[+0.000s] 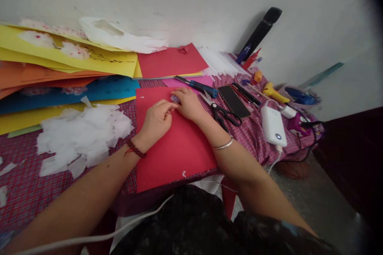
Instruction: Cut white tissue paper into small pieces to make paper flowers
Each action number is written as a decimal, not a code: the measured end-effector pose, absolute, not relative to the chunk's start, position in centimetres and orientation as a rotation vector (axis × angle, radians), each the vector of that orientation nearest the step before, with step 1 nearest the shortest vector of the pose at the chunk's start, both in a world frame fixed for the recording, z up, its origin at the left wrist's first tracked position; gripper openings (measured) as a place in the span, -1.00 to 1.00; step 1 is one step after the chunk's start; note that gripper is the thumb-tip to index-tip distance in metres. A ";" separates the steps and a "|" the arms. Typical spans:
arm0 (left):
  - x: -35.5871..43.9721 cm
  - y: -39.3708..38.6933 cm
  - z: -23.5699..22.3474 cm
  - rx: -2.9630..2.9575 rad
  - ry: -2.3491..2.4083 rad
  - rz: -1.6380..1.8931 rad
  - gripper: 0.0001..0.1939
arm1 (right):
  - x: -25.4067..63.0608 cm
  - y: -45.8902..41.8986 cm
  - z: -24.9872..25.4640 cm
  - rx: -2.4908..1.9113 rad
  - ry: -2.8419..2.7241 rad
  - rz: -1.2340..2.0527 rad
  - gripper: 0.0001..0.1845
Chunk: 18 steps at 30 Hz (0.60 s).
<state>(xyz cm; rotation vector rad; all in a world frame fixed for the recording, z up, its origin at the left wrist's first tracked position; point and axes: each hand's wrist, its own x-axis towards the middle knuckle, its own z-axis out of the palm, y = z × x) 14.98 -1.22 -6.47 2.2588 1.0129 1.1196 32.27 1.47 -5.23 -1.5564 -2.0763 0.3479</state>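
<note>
A sheet of red paper (179,147) lies on the table before me, with both hands over its upper part. My right hand (188,104) bends its fingers over a small purplish crumpled piece (175,99), mostly covered by the hand. Close beside it, my left hand (157,121) is closed, its index finger and thumb drawn in and the index tip touching the right hand. Whatever sits between the left fingers, if anything, is hidden. Tiny white scraps (184,174) dot the red sheet.
Left of the sheet is a heap of white paper pieces (86,131), with coloured sheets (113,57) behind. To the right lie a box cutter (196,86), black-handled scissors (223,113), a phone (233,101), a white power bank (273,125) with cables, and a yellow glue gun (275,92).
</note>
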 end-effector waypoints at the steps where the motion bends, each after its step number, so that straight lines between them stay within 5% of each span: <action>1: 15.0 -1.2 -6.5 2.263 0.999 1.106 -0.56 | 32.2 1.5 -5.4 -1.560 -2.118 0.316 -0.64; 13: 15.3 -1.0 -7.0 2.193 0.972 1.034 -0.65 | 32.8 2.5 -6.2 -1.578 -1.786 0.417 -0.75; 18: 15.0 -1.8 -5.2 2.211 0.983 1.398 -0.53 | 31.5 0.6 -4.9 -1.337 -1.394 0.638 -0.79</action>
